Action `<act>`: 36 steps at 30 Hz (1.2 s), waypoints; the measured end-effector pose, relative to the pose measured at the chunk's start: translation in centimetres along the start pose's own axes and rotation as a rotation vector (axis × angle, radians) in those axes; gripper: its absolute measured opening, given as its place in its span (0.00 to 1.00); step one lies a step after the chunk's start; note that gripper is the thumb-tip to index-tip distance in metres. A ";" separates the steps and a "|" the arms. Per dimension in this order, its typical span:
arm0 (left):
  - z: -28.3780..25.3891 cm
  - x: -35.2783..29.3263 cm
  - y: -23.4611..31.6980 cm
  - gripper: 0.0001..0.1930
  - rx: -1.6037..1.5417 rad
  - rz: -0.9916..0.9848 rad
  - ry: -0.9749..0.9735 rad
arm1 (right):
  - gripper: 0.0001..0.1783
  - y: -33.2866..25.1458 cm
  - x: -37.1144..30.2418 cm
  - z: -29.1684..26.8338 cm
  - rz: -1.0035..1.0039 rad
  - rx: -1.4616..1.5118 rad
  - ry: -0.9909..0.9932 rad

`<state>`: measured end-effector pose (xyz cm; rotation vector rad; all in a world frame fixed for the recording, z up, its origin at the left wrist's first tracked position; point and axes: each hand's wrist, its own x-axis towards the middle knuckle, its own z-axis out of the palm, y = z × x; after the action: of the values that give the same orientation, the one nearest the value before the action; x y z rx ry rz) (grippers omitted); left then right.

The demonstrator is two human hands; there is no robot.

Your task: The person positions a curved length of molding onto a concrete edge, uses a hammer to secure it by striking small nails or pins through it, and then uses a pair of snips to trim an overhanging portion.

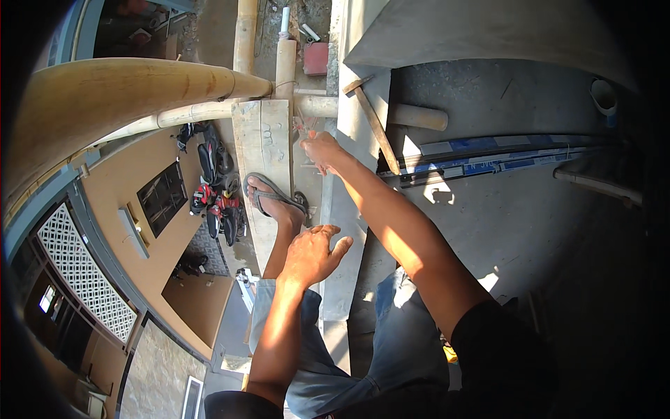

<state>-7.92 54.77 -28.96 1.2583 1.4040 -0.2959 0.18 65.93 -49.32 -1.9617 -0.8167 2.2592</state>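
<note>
My left hand hovers above the concrete ledge, palm down, thumb and fingers apart, holding nothing. Farther out, my right hand reaches past the ledge's left side with its fingers curled together. Some thin reddish strands or sticks show by its fingertips, too small to make out. Close to that hand lies a hammer with a wooden handle, its head on the ledge. A wooden plank runs to the left, and my sandalled foot stands on it.
Thick bamboo poles cross at the upper left. Beyond the plank is a drop to the ground, with parked motorcycles far below. On the right, blue-and-white strips lie on the concrete floor, near a bucket and a bamboo piece.
</note>
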 end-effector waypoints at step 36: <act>-2.5 1.3 -2.0 0.29 0.040 0.001 -0.138 | 0.23 0.4 5.8 2.1 0.021 -0.407 0.001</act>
<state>-10.56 56.58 -30.17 1.2478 1.2849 -0.4044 -2.83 66.90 -54.60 -2.1283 -1.3525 2.2410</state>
